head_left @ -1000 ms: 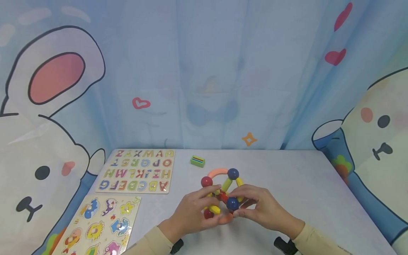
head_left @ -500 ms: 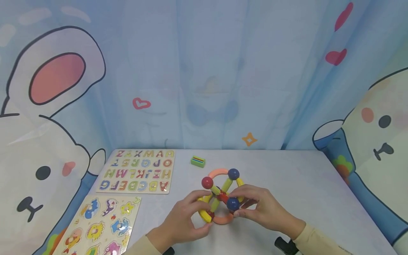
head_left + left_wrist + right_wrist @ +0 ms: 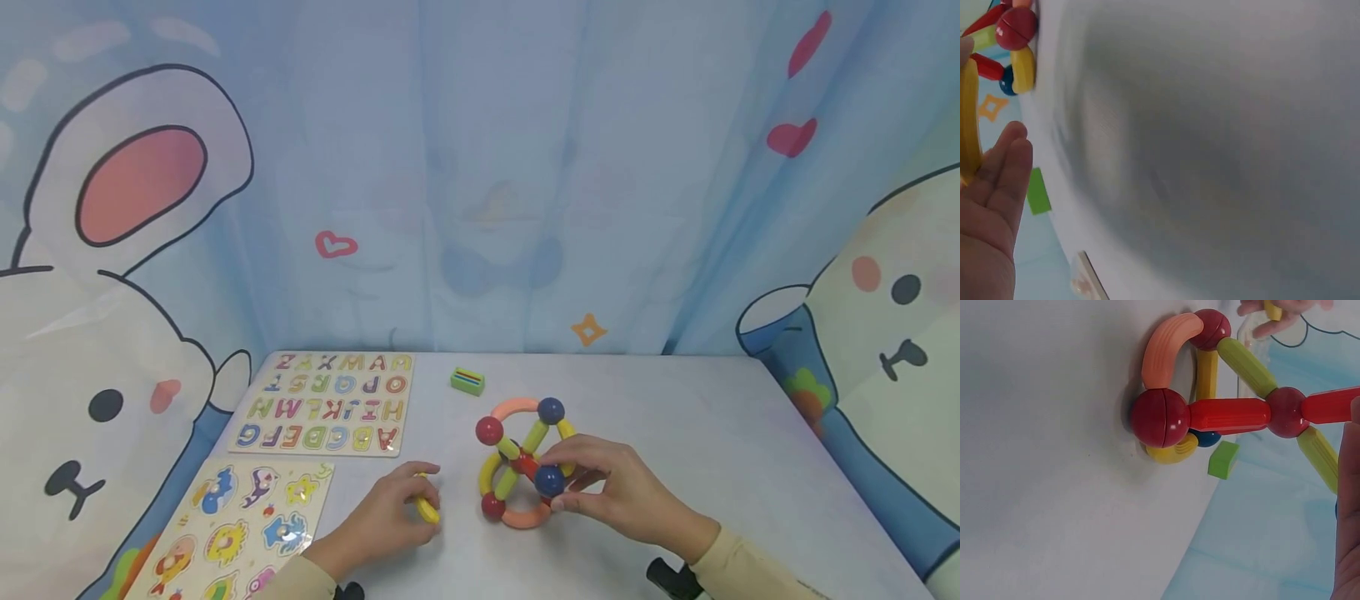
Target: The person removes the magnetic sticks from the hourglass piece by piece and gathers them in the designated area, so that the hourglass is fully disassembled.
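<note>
Blue cartoon-print curtain [image 3: 487, 150] behind white tabletop [image 3: 697, 417]. Ball-and-stick structure [image 3: 527, 463] standing on tabletop. Right hand [image 3: 626, 492] at structure's right side, thumb and fingers gripping its blue ball [image 3: 550, 481]. Left hand [image 3: 386, 510] apart from structure, to its left, pinching yellow curved stick [image 3: 427, 512]. Green striped block [image 3: 467, 382] beyond structure; alphabet board [image 3: 337, 423] beyond and left; sea-creature puzzle board [image 3: 257, 525] farther left.

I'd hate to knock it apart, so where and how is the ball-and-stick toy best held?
Probably pinch the toy by its near blue ball, coming from the right, as the right hand does: round and jutting out at the end of a red stick, it leaves room for thumb and fingers.
</note>
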Motion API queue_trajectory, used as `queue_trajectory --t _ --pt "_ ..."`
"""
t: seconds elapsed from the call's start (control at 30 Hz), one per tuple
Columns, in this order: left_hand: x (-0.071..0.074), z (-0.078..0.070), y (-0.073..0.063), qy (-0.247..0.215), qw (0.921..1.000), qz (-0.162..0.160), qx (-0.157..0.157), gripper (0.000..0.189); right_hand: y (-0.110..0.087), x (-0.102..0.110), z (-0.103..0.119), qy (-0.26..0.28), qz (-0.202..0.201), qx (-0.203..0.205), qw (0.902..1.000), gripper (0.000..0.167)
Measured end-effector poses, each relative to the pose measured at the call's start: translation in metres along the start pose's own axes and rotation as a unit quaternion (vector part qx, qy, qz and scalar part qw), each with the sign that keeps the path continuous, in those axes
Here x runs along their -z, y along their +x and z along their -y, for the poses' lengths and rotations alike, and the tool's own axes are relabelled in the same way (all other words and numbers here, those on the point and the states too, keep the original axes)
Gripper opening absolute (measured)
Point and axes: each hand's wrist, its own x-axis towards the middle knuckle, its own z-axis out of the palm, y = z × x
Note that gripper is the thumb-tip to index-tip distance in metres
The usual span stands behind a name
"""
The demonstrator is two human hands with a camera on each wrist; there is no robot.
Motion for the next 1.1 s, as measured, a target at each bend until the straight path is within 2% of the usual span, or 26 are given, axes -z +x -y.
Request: queue_trajectory --t 0.2,0.33,0.53,0.63,0.77,1.1 --pt "-0.002 0.02 -0.004 0.036 0.9983 0.045 -0.005 0.024 0.001 -0.001 -0.001 0.002 -0.003 0.006 1.0 0.043" --pt "-0.004 0.025 -0.008 0.061 0.9957 0.069 -0.006 0.022 0.0 -0.001 -0.001 0.001 -0.004 0.008 1.0 0.044" --pt "0.0 0.026 -0.013 0.134 0.9891 0.053 -0.027 0.02 0.0 -0.001 -0.001 0.002 -0.005 0.009 0.9999 0.045" --pt "0.004 0.023 -0.015 0.162 0.9855 0.044 -0.02 0.02 0.0 -0.001 0.0 0.002 -0.006 0.01 0.9999 0.045" --pt "0.008 0.017 -0.016 0.176 0.9834 0.046 -0.003 0.025 0.0 -0.001 0.0 0.003 -0.008 0.013 0.9999 0.045" --pt "0.02 0.012 -0.024 0.207 0.9762 0.065 0.011 0.056 -0.002 -0.001 -0.001 0.013 -0.018 0.029 0.9993 0.045"
